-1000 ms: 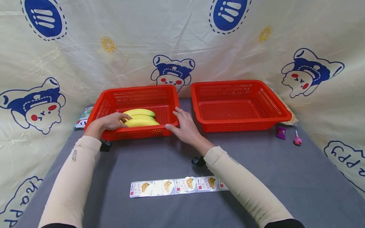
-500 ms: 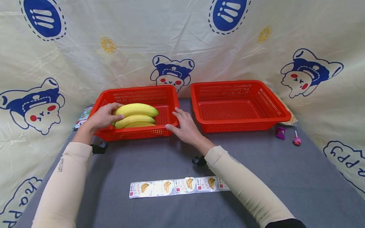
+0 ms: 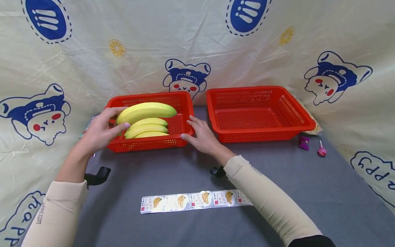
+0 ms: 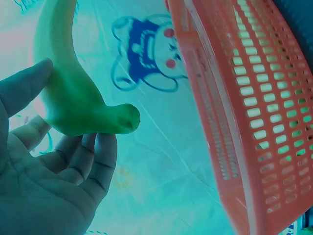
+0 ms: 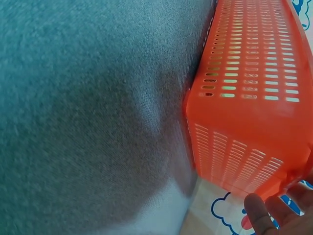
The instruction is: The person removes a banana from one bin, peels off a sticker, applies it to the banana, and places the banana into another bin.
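In the head view, a yellow banana with a greenish tip is raised over the left red basket. My left hand grips its stem end, thumb on one side and fingers on the other. The left wrist view shows that banana between the thumb and fingers of the left hand. Several more bananas lie inside the basket below it. My right hand rests on the basket's near right corner with its fingers fairly straight. Its fingertips show beside the basket in the right wrist view.
A second red basket stands to the right. A strip of banana-picture labels lies in front. A purple-wrapped sweet and a pink lollipop sit at the right. One packet is partly behind each basket.
The left hand has raised one banana from the others in the left basket, drawing back toward the left and nearer the camera. My right hand has stayed at the basket corner.
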`<state>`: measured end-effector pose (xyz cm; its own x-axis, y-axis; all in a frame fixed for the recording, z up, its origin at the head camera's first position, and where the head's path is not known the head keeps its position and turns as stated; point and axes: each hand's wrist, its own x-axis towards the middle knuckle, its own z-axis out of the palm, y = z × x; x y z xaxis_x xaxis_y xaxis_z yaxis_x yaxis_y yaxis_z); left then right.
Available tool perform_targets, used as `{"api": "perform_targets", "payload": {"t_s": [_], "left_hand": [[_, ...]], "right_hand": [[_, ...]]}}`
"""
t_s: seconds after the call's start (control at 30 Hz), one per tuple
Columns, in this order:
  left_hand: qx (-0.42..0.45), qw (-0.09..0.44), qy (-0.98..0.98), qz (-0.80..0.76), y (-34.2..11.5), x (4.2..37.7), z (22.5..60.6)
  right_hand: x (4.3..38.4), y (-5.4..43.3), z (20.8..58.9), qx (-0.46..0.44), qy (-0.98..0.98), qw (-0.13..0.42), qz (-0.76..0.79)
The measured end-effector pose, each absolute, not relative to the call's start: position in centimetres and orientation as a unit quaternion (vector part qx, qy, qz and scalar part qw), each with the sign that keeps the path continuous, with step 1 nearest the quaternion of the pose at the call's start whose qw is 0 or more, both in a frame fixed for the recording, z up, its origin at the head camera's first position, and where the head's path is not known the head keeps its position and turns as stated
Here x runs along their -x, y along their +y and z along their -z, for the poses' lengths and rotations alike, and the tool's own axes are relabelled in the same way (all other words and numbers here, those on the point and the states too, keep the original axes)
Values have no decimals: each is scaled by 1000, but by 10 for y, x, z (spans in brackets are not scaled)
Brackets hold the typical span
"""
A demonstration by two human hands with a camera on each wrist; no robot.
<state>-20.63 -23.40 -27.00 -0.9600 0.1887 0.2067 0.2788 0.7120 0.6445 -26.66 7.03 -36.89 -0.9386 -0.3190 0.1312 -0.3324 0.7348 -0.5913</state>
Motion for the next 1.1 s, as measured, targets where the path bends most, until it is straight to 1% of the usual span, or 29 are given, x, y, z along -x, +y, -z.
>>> {"api": "perform_targets", "payload": {"t_s": [0.13,0.2,0.3,0.43,0.57,0.67,0.83,1.1], "left_hand": [[164,94,-915,356,-227,186,274],[168,98,-915,353,-225,176,278],[166,90,-916,354,-222,163,287],[166,65,-913,366,-219,151,306],[163,30,-914,369,-214,146,327],[161,7,-917,364,-211,146,340],[168,-13,-923,347,-203,150,355],[187,-62,-924,327,-175,158,372]], "right_hand": [[268,73,367,-183,-932,2,-314],[268,74,366,-188,-932,-1,-310],[268,75,364,-192,-935,-6,-300],[269,75,362,-191,-939,-8,-286],[270,74,361,-187,-940,-10,-285],[270,74,360,-189,-940,-11,-283],[271,76,358,-196,-941,-15,-275],[271,76,356,-200,-942,-31,-268]]}}
